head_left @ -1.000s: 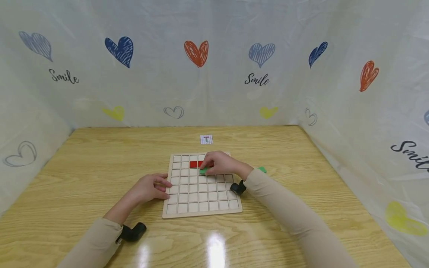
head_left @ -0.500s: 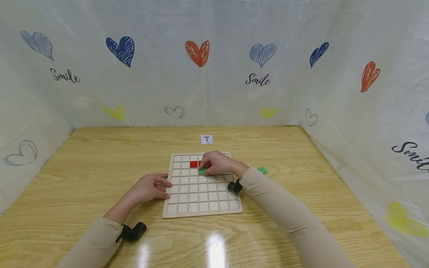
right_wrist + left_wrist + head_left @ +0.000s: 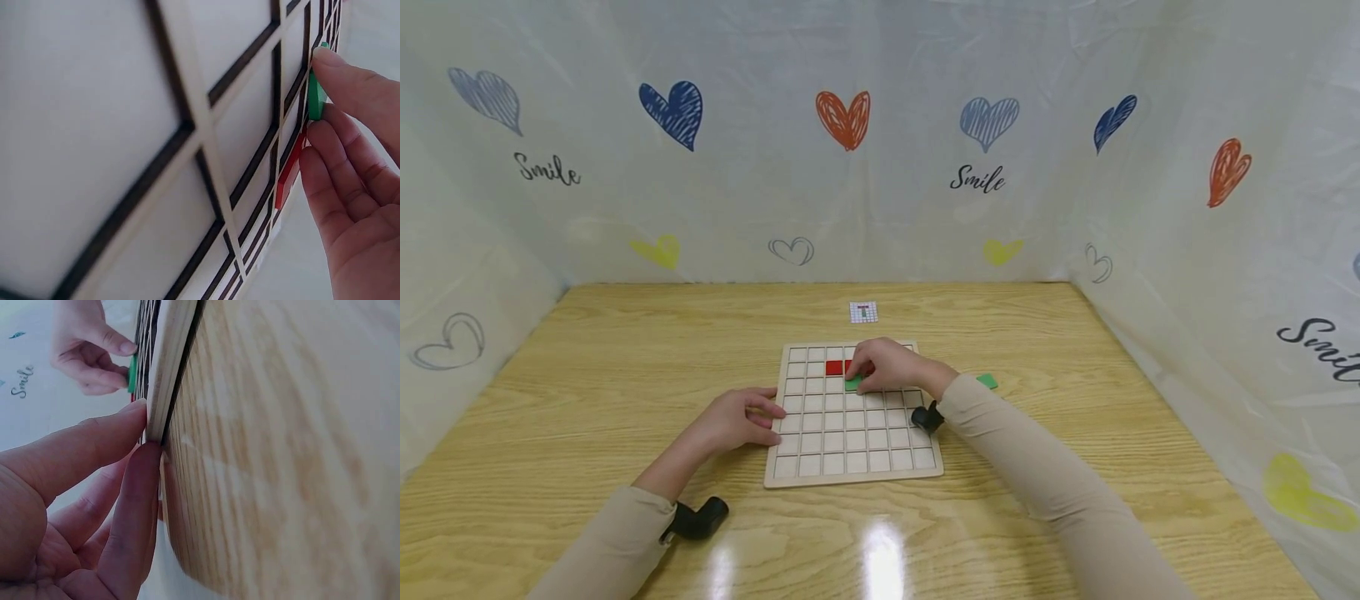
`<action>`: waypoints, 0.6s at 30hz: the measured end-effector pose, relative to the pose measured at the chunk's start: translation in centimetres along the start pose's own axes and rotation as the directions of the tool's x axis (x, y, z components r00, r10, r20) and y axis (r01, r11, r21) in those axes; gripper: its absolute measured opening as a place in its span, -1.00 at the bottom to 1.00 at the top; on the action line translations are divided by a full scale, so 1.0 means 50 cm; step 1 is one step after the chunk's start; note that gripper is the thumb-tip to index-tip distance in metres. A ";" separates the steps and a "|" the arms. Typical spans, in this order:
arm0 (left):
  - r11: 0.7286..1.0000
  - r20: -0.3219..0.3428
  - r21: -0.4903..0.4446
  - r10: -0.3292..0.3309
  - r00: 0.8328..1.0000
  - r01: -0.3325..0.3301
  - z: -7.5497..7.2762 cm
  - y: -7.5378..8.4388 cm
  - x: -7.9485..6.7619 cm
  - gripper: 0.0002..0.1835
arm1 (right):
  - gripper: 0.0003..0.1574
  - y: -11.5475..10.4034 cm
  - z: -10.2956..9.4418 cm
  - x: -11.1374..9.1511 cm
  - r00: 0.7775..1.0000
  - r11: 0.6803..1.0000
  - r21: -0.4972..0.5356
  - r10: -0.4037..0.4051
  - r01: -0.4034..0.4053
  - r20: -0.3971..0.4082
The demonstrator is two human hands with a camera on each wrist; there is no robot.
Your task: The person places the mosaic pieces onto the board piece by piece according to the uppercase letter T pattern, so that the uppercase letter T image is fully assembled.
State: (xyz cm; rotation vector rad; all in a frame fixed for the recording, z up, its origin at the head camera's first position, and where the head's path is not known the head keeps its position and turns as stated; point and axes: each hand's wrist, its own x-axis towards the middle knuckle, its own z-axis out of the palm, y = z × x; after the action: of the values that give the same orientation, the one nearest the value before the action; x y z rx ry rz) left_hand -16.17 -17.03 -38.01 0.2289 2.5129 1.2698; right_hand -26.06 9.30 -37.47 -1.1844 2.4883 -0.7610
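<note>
A light wooden grid board point(image 3: 854, 480) lies on the table. My right hand point(image 3: 891, 365) pinches a green square tile point(image 3: 853, 384) between thumb and fingers over a cell in the board's third row. In the right wrist view the tile point(image 3: 316, 94) stands tilted against the grid, with a red tile point(image 3: 289, 178) beside it. Red tiles point(image 3: 834, 367) sit in the second row, partly hidden by that hand. At the board's left edge, my left hand point(image 3: 733, 421) touches the rim with its fingertips point(image 3: 149, 453), which appear fairly straight.
A second green tile point(image 3: 987, 381) lies on the table right of the board, beside the right sleeve. Behind the board is a small card point(image 3: 863, 312) with a printed grid and a T-shaped pattern. A white curtain point(image 3: 880, 208) with hearts encloses the table's back and sides.
The right hand has shifted very slightly, and the green tile it pinches has settled a little to the left over its cell. The left hand stays at the board's edge.
</note>
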 end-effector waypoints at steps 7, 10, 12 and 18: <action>1.000 0.004 -0.003 -0.002 1.000 0.002 -0.001 0.002 0.000 -0.66 | -0.75 -0.001 -0.009 -0.009 1.000 1.000 0.006 0.018 -0.018 0.002; 1.000 0.007 -0.003 -0.002 1.000 0.002 -0.001 0.002 0.000 -0.66 | -0.74 0.000 -0.014 -0.015 1.000 1.000 0.003 0.015 -0.015 -0.002; 1.000 0.002 0.001 -0.010 1.000 0.010 0.000 0.003 0.000 -0.66 | -0.74 0.000 -0.018 -0.020 1.000 1.000 0.004 0.001 -0.001 -0.006; 1.000 -0.004 0.007 -0.023 1.000 0.023 0.001 0.002 0.002 -0.67 | -0.75 0.007 -0.025 -0.037 0.999 0.999 0.003 -0.046 0.047 -0.027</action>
State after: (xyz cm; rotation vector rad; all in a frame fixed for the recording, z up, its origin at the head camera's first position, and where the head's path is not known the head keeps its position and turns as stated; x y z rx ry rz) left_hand -16.23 -16.90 -37.96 0.1990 2.5168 1.2535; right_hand -25.72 11.38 -36.59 -1.2427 2.4878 -0.7988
